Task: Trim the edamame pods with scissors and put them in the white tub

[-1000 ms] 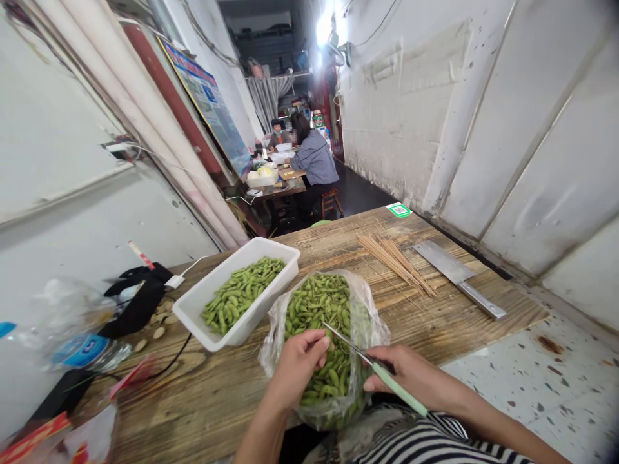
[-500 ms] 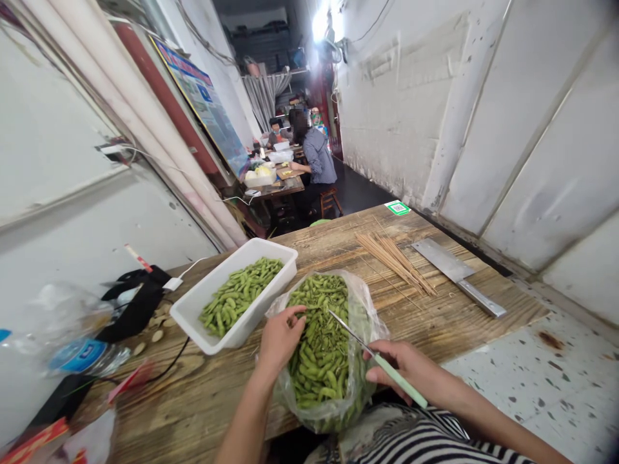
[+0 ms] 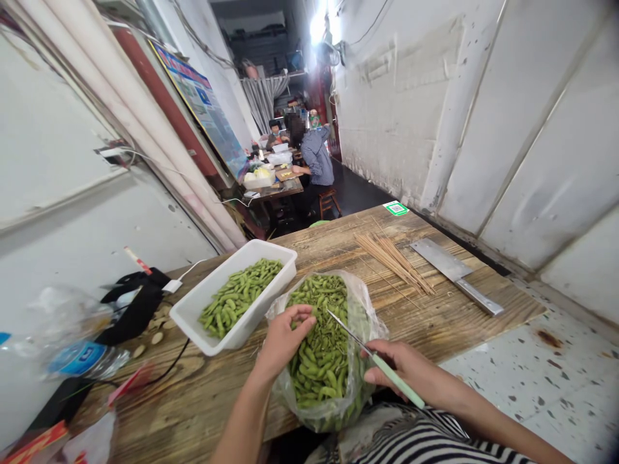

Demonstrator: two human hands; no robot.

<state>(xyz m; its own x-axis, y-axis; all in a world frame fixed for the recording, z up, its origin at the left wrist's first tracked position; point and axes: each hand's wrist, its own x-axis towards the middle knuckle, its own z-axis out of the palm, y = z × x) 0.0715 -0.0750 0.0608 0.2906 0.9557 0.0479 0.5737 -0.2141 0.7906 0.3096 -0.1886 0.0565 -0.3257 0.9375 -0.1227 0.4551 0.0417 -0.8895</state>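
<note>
A clear plastic bag (image 3: pixel 360 309) full of green edamame pods (image 3: pixel 319 367) stands rolled open at the table's near edge. My left hand (image 3: pixel 285 338) is over its left side, thumb and forefinger drawn together; whatever they pinch is too small to make out. In my right hand (image 3: pixel 403 364), at the bag's right side, is a pair of scissors (image 3: pixel 393 376) with a pale green handle, seen edge-on. Their metal tip points over the pods, a little right of my left fingertips. A white plastic tub (image 3: pixel 186 322) with more pods stands left of the bag.
Thin wooden skewers (image 3: pixel 394 261) and a cleaver (image 3: pixel 442 258) lie on the wooden table (image 3: pixel 333 248), right of the bag. At left are a water bottle (image 3: pixel 84 357), a cable and wrappers. Two people (image 3: pixel 316 158) sit at a farther table.
My left hand has moved slightly right over the pods, its thumb and forefinger closer together. The scissors stay nearly in place. The farther person in the blue top has raised an arm.
</note>
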